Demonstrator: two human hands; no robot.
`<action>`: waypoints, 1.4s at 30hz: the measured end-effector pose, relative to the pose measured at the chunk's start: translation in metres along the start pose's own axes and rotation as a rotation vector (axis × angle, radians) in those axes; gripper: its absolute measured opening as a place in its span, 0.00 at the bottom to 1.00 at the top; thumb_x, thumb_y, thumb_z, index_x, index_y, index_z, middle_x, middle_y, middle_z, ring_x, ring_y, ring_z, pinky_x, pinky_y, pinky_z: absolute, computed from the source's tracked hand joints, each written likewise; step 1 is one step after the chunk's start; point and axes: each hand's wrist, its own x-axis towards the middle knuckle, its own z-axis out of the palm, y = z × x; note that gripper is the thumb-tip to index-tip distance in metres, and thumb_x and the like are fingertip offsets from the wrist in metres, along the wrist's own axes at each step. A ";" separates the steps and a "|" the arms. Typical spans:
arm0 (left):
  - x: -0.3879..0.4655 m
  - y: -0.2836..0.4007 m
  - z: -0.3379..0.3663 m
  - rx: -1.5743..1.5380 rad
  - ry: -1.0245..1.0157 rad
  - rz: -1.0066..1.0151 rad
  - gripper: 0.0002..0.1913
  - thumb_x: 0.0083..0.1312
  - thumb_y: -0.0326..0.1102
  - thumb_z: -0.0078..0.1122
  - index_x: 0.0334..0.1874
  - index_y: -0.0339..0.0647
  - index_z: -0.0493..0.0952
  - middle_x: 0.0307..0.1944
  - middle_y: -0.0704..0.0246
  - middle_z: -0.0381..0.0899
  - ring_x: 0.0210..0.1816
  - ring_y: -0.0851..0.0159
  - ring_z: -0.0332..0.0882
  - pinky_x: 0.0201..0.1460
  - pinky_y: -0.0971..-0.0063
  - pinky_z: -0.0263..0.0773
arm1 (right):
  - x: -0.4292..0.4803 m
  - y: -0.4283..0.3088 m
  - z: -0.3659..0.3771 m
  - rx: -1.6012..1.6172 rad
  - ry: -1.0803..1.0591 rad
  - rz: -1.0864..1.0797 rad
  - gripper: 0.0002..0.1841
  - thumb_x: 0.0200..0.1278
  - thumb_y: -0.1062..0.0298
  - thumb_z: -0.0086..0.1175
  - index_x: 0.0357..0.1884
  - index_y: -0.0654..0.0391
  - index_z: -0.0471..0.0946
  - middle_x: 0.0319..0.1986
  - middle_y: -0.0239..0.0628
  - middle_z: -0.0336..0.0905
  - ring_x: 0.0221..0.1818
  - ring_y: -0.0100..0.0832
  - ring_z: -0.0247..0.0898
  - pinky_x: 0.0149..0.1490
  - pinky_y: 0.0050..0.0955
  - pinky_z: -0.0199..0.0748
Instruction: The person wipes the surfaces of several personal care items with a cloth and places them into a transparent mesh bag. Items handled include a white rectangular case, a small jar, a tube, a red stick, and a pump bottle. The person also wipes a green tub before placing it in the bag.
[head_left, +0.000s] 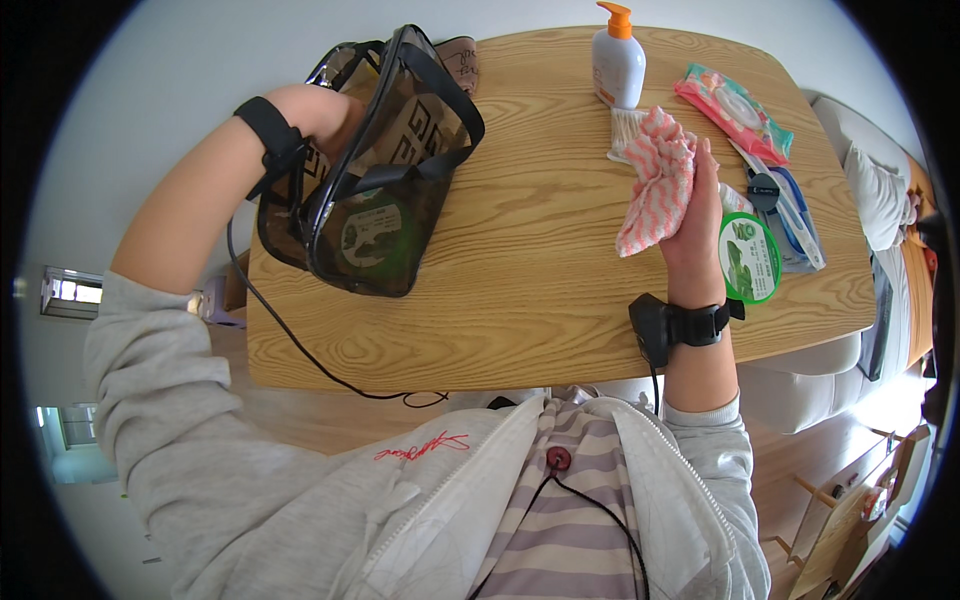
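Observation:
My left hand (341, 124) reaches into the opening of a translucent dark zip bag (382, 225) with black straps; its fingers are hidden inside. A round container with a green label (381, 234) shows through the bag's wall. My right hand (699, 202) holds a crumpled pink-and-white striped cloth (656, 180) over the table's right half. Just behind the cloth lies a pack of cotton swabs (624, 133). Close to my right wrist is a round green-rimmed tub (750, 259), with a white tube (733, 199) partly hidden behind my hand.
A white pump bottle (619, 64) with an orange head stands at the back of the wooden table (525, 300). Wet wipes (735, 109) and a clear blue pouch (799, 225) lie at the right. A black cable (289, 330) crosses the front left edge.

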 end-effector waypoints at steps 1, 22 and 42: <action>0.001 0.000 0.000 -0.004 0.007 -0.003 0.24 0.46 0.37 0.70 0.45 0.38 0.73 0.35 0.58 0.80 0.32 0.60 0.76 0.32 0.69 0.73 | 0.000 0.000 0.000 -0.013 0.009 -0.006 0.22 0.68 0.48 0.39 0.52 0.53 0.70 0.47 0.31 0.75 0.43 0.28 0.72 0.40 0.28 0.71; -0.023 0.015 0.001 0.054 -0.029 -0.047 0.25 0.50 0.42 0.65 0.49 0.38 0.73 0.38 0.56 0.80 0.37 0.52 0.77 0.39 0.68 0.73 | 0.001 0.001 0.003 -0.063 0.076 -0.010 0.24 0.67 0.46 0.38 0.53 0.53 0.70 0.45 0.30 0.75 0.39 0.26 0.72 0.38 0.26 0.71; 0.004 -0.014 -0.025 -0.263 0.449 0.085 0.28 0.44 0.35 0.71 0.48 0.34 0.70 0.40 0.56 0.78 0.45 0.52 0.76 0.49 0.67 0.71 | 0.002 0.002 0.004 -0.016 0.100 -0.003 0.23 0.67 0.47 0.38 0.52 0.53 0.70 0.46 0.29 0.75 0.42 0.26 0.72 0.38 0.25 0.70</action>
